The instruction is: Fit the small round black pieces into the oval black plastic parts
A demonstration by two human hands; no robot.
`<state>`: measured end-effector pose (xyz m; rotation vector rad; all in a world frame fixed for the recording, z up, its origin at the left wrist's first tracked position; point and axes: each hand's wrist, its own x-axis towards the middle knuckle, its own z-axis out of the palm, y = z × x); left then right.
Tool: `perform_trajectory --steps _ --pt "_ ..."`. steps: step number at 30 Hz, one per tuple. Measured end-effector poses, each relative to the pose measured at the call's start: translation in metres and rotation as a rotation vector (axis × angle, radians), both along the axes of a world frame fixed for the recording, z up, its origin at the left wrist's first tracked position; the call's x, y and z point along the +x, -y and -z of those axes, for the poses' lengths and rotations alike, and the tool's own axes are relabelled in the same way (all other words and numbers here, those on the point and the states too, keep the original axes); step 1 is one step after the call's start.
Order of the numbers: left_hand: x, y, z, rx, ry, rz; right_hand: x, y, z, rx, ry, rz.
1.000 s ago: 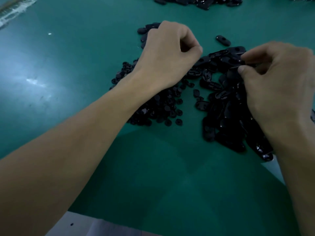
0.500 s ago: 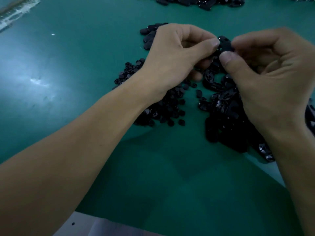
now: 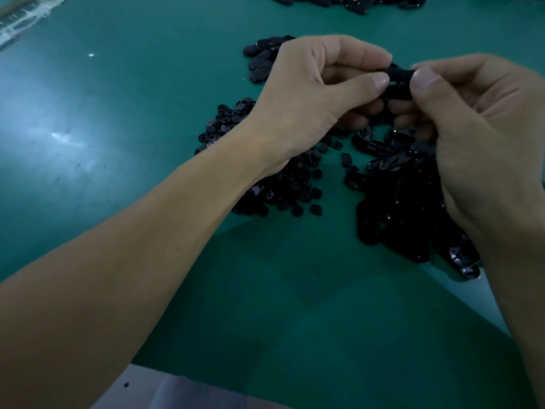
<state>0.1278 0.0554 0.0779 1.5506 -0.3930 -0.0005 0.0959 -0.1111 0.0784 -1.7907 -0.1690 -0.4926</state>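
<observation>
My left hand [image 3: 309,93] and my right hand [image 3: 477,119] meet above the green table, both pinching one oval black plastic part [image 3: 399,76] between thumbs and forefingers. Whether a small round piece sits in it is hidden by my fingers. Under my left wrist lies a heap of small round black pieces [image 3: 274,190]. Below my right hand spreads a pile of oval black parts [image 3: 398,208].
A small group of oval parts [image 3: 262,59] lies beyond my left hand, and another batch of black parts [image 3: 348,2] runs along the far edge. Crumpled clear plastic [image 3: 20,22] sits at the far left. A white surface [image 3: 182,391] shows at the table's near edge.
My right hand lifted an oval part off the pile and my left hand came across to meet it. Both hands now hold the part a little lower and closer to me.
</observation>
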Motion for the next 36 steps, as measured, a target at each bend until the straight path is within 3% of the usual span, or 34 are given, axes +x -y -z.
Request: perform_trajectory --steps 4,9,12,15,19,23,36 --pt "-0.001 0.001 0.0 0.151 0.101 -0.05 0.0 0.002 0.0 -0.128 0.041 0.029" --pt "-0.002 0.003 0.0 0.202 0.145 0.002 -0.002 -0.005 0.003 -0.22 0.07 -0.055" --pt "0.0 0.003 0.002 0.194 0.19 -0.057 -0.002 -0.004 0.006 -0.258 0.014 0.003" --pt "0.003 0.001 0.004 0.19 0.217 -0.216 -0.002 -0.003 0.007 -0.542 0.004 0.082" --pt "0.009 -0.003 0.006 0.165 0.231 -0.355 -0.003 -0.01 0.01 -1.051 -0.093 -0.024" --pt "0.009 -0.004 0.006 0.134 0.214 -0.351 -0.003 -0.015 0.013 -1.074 -0.122 -0.099" --pt "0.009 0.0 0.007 0.109 0.154 -0.349 0.0 -0.018 0.016 -1.056 -0.066 -0.035"
